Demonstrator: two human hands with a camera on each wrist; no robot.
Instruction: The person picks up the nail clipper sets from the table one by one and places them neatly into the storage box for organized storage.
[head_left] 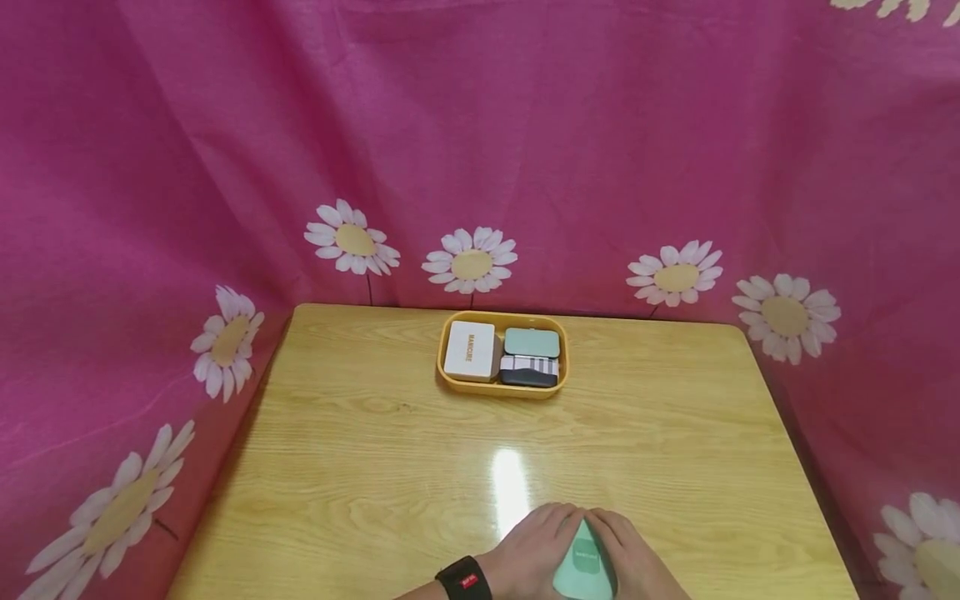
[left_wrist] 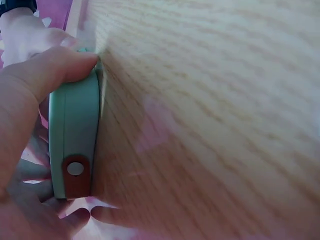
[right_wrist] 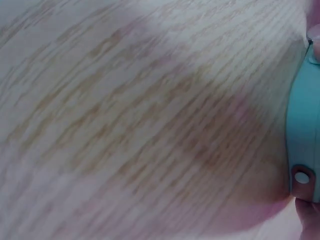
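Note:
A mint-green manicure case [head_left: 582, 575], triangular as seen from above, is held between both hands close to the table's near edge. My left hand [head_left: 529, 546], with a black band at the wrist, grips its left side. On the opposite side my right hand [head_left: 637, 560] holds it, fingertips meeting near the case's narrow end. In the left wrist view a thumb lies over one end of the case, and a brown strap [left_wrist: 76, 182] with a silver snap crosses its edge. Only part of the case [right_wrist: 303, 115] and a few fingertips show in the right wrist view.
At the table's far side stands a yellow tray [head_left: 495, 389]. Inside it are a white box [head_left: 470, 350] marked MANICURE, a pale green tin [head_left: 532, 342] and a plaid-and-black case [head_left: 529, 372]. A magenta curtain [head_left: 570, 150] with daisies surrounds the wooden table [head_left: 360, 475].

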